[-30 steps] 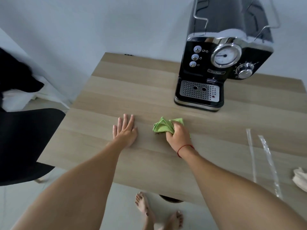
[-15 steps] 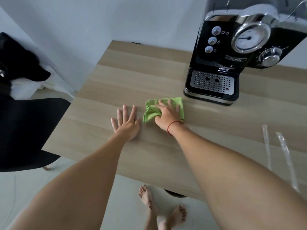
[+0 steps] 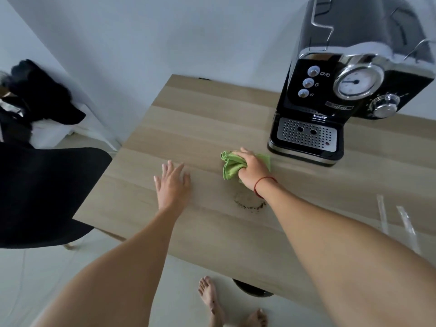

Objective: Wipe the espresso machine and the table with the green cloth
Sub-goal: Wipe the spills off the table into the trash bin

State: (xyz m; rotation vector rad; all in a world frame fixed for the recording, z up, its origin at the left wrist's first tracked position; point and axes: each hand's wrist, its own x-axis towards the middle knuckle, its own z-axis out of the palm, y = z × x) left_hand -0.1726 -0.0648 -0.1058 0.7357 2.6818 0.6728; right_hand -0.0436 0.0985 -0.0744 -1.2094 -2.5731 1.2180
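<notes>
As our right hand (image 3: 252, 168) clutched the crumpled green cloth (image 3: 230, 167), left hand (image 3: 173, 182) spread flat, a dark ring stain (image 3: 250, 204) lay unwiped.

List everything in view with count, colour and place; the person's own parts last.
espresso machine: one, black and chrome, table's far right.
green cloth: one, bunched on the table before the machine.
table: one, light wood, centre.
ring stain: one, dark, just nearer than the cloth.
plastic strips: two, clear, table's right side.
chair: one, black, left of the table.
bundle: one, black, far left.
left hand: one, flat on the table, left of the cloth.
right hand: one, grips the green cloth; red cord at wrist.
feet: two, bare, below the table's near edge.
</notes>
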